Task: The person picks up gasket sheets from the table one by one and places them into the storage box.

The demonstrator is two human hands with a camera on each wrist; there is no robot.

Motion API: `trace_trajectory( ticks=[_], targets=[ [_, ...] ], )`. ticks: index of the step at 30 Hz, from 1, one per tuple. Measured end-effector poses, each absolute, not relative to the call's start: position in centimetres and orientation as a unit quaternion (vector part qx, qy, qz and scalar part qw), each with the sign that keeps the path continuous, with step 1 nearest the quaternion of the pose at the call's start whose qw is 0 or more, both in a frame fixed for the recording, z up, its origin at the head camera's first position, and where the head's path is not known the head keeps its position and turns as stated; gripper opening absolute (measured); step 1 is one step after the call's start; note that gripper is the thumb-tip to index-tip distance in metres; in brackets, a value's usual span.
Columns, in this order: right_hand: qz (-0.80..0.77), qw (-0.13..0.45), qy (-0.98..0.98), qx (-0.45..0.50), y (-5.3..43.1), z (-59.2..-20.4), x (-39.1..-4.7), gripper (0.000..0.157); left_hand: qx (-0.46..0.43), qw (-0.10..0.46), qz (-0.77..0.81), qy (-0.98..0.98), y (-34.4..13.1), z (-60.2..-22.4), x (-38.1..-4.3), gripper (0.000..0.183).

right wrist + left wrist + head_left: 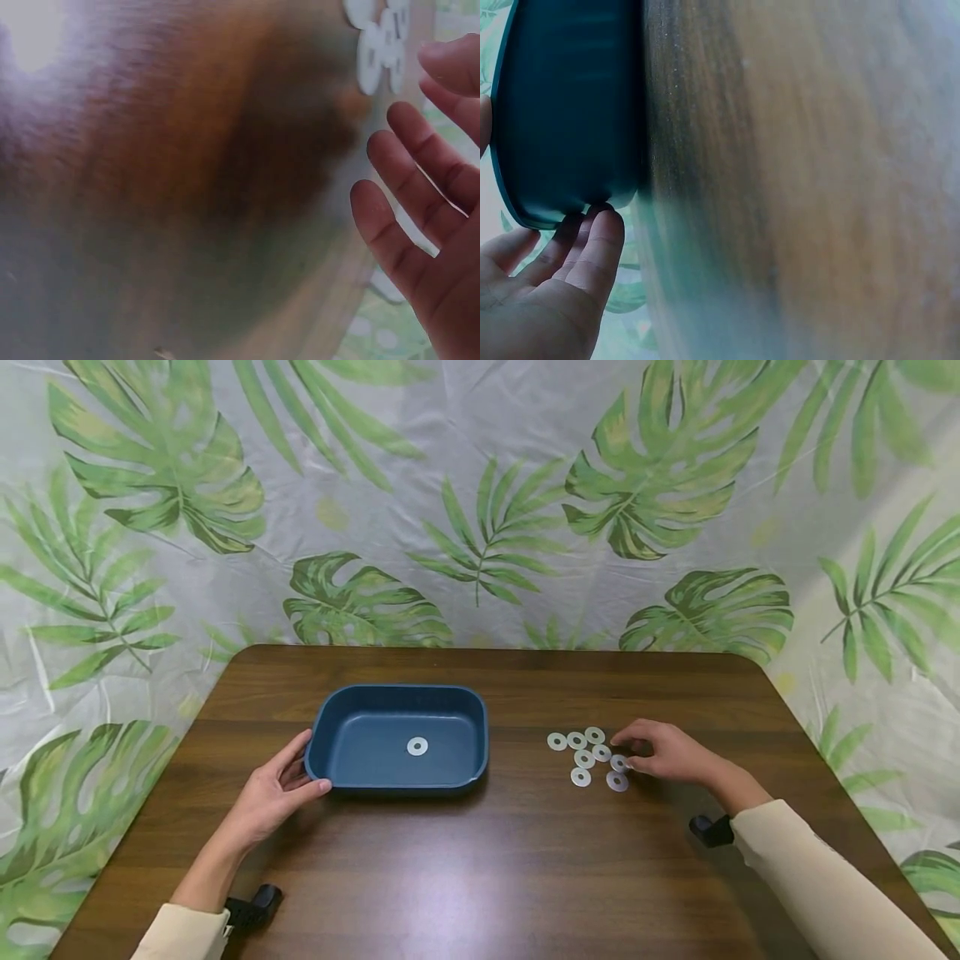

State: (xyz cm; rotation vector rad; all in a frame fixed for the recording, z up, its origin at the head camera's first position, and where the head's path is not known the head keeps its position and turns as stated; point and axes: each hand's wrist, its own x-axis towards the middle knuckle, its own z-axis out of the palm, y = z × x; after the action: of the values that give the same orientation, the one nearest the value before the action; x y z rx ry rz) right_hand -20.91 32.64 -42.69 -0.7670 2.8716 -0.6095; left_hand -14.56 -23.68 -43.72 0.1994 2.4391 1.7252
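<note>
My left hand [262, 797] holds the left end of a blue rectangular tray [397, 782], its thumb at the near rim and its fingers against the outer side. In the left wrist view, bent fingertips touch the tray's dark wall [570, 112]. A single flat washer [417, 746] lies on the tray's floor. My right hand [671, 753] is at the right edge of a loose group of pale flat washers [584, 759] on the table. Thumb and fingers are apart in the right wrist view, with no washer visibly held; several washers [369, 58] show beyond the fingertips.
The brown wooden table [465, 877] has rounded far corners. Behind it hangs a pale cloth [480, 485] with green leaf prints. A black wrist device [255, 906] is by the left sleeve, and another [711, 831] is by the right sleeve.
</note>
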Motion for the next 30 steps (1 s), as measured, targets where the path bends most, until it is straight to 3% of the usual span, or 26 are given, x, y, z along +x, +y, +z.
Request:
trace_trajectory(
  ticks=[17, 30],
  targets=[
    [-0.179, 0.079, 0.953, -0.232, 32.9, -43.6, -20.5, 0.029, 0.058, 0.078, 0.568, 0.817, -23.5, -43.6, -14.6, 0.081],
    [-0.165, 0.076, 0.952, -0.245, 32.5, -44.0, -21.2, 0.020, 0.060, 0.073, 0.569, 0.817, -23.5, -43.7, -14.7, 0.080]
  ],
)
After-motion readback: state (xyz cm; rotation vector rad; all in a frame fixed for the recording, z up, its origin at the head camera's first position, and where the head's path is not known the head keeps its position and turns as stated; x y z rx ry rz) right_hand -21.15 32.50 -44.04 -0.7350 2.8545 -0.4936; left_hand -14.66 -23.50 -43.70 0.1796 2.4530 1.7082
